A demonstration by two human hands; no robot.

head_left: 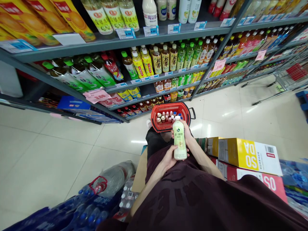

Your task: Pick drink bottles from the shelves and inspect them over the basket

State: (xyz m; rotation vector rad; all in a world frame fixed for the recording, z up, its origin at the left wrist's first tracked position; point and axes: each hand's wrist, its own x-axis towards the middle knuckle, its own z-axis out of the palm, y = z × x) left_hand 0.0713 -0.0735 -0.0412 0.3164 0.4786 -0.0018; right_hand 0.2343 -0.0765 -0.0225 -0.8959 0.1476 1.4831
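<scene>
Your left hand (169, 157) grasps the lower part of a pale green bottle (179, 138), its thumb lying across the front of the label. Your right hand (187, 129) wraps round the upper part of the same bottle from the other side, so 2 hands hold 1 thing. The bottle is in front of your dark maroon shirt (178, 199), its label facing you and its white cap (177, 118) pointing toward the shelves.

Just beyond the cap you have a red basket (166, 107) with a black handle at its right end; small bottles (163, 118) stand inside it. A white shoe (149, 124) shows at the basket's left side.

Past the basket, you face a grey shelf unit (134, 41) packed with drinks. Green-capped bottles (96, 72) fill the left of a middle shelf, and orange cartons (74, 19) lean at the upper left, above blue price tags, 2 of which read 4.00.

To your right, a yellow-and-white carton (247, 154) marked SODA sits on a red-and-white carton (262, 181). Wrapped water bottles (91, 211) lie at your lower left. A metal shopping cart (291, 70) stands well apart, at the far right.
</scene>
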